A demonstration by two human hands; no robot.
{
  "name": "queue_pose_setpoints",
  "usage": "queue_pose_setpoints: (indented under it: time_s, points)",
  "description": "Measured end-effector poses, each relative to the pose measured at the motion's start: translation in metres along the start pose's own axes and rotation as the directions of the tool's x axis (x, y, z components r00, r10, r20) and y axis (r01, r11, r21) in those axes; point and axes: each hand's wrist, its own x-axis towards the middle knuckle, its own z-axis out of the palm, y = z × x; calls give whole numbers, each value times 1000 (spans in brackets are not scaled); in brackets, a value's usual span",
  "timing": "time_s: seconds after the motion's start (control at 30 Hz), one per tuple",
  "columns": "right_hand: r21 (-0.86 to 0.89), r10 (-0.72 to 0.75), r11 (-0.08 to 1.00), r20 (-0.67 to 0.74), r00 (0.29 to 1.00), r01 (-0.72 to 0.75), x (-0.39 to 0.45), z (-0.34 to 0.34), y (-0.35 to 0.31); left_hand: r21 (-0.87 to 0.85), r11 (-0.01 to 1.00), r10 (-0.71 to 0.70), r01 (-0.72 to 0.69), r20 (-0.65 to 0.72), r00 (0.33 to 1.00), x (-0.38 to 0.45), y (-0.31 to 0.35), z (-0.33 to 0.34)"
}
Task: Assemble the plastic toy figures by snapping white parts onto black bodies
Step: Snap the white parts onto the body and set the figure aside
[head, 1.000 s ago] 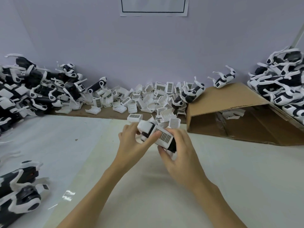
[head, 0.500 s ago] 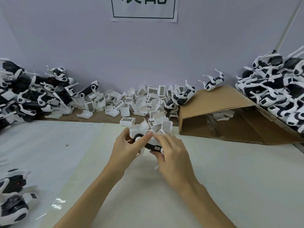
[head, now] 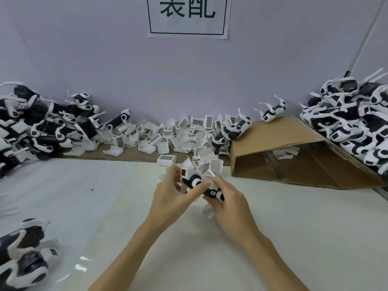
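Observation:
A black-and-white toy figure (head: 194, 180) is held above the white table at centre. My left hand (head: 171, 196) grips its front end, thumb across the black body. My right hand (head: 228, 198) curls round its rear end from the right. A white leg pokes out below my right hand. Loose white parts (head: 184, 133) lie heaped along the wall behind the hands, some with barcode labels.
Piles of black-and-white figures sit at the far left (head: 37, 127) and far right (head: 357, 122). A tipped brown cardboard box (head: 279, 152) lies right of centre. Two figures (head: 23, 255) lie at the near left. A paper sign (head: 188, 16) hangs on the wall.
The figure has been turned in my hands: its labelled white part no longer faces up, and a round white joint now shows. The view has tilted up, showing more of the sign.

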Motion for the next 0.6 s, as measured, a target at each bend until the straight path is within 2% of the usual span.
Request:
queue_pose_setpoints:
  time_s: [0.27,0.37,0.47,0.6]
  points:
    - [187,25,982,29,999,-30,-1,-1,6,-257,966,-10,36,102,995,2,3,-5]
    - [305,94,945,92,991,-118,1,-2,7,-327,936,-98,133,119,988,6,-2,-6]
    - [329,137,927,151,979,-181,-1,-6,4,-322,931,-131,172,145,981,8,-10,-5]
    - [396,194,889,133,972,-231,6,-20,-7,-420,887,-156,194,123,980,14,-15,-8]
